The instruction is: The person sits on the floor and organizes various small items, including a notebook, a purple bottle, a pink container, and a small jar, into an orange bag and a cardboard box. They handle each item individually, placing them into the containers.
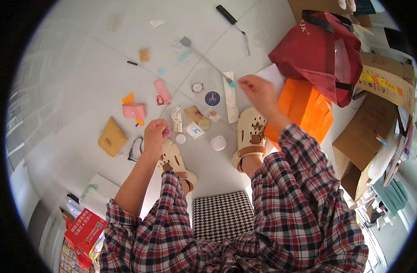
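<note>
My left hand (155,136) is closed above the left clog (171,157), with a small bluish bit showing at its fingers. My right hand (259,93) hovers with loosely bent fingers beside the teal end of a long thin metal stick (208,63), which has a grey flat head. Between hand and stick a narrow gap shows. Under the stick's end lies a white strip (231,102). Closer to the middle are a wristwatch (197,87), a round dark blue disc (212,98), a white card (195,130), a crumpled yellowish packet (197,116) and a white rounded case (218,143).
A yellow pouch (112,136), glasses (135,150) and pink pieces (135,110) lie left. A black-handled tool (231,18) is far off. An orange bag (304,107), a dark red bag (317,54) and cardboard boxes (367,132) crowd the right. A checked stool (222,214) sits below.
</note>
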A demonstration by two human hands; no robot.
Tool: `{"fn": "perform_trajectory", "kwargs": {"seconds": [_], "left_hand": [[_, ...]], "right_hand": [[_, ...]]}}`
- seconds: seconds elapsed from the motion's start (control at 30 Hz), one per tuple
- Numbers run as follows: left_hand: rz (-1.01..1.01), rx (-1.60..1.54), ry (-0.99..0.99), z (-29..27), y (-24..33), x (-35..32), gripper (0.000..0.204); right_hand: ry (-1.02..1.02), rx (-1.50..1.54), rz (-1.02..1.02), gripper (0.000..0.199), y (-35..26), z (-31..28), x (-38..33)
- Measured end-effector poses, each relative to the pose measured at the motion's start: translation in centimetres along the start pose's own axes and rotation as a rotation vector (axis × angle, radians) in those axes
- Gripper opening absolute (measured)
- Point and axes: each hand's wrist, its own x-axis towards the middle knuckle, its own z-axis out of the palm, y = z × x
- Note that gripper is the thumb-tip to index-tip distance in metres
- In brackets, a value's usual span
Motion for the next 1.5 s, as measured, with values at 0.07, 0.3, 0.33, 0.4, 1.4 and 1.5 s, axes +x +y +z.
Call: {"fn": "perform_trajectory", "kwargs": {"seconds": [0.07, 0.3, 0.33, 0.4, 1.4, 1.5], "left_hand": [[-0.006, -0.003, 0.059, -0.7, 0.0, 0.1, 0.013], [0.083, -0.071, 0.166, -2.7, -0.1, 0.8, 0.015], [0.084, -0.080, 0.187, -3.1, 0.0, 1.0, 0.017], [0.086, -0.099, 0.237, -4.1, 0.2, 1.1, 0.020], [0.807, 0.859, 0.100, -0.8, -1.1, -0.4, 0.014], [0.801, 0.863, 0.116, -1.5, -1.1, -0.5, 0.017]], "right_hand": [[-0.133, -0.121, -0.055, 0.010, -0.4, 3.2, 0.0], [-0.296, -0.305, -0.185, 0.011, -0.9, 8.9, 2.5], [-0.288, -0.321, -0.165, 0.012, -0.8, 9.2, 2.9], [-0.274, -0.346, -0.130, 0.015, -0.8, 9.7, 3.8], [-0.551, -0.452, -0.259, 0.028, -1.1, 10.3, -2.7], [-0.513, -0.520, -0.302, 0.028, -1.0, 11.4, -3.6]]}}
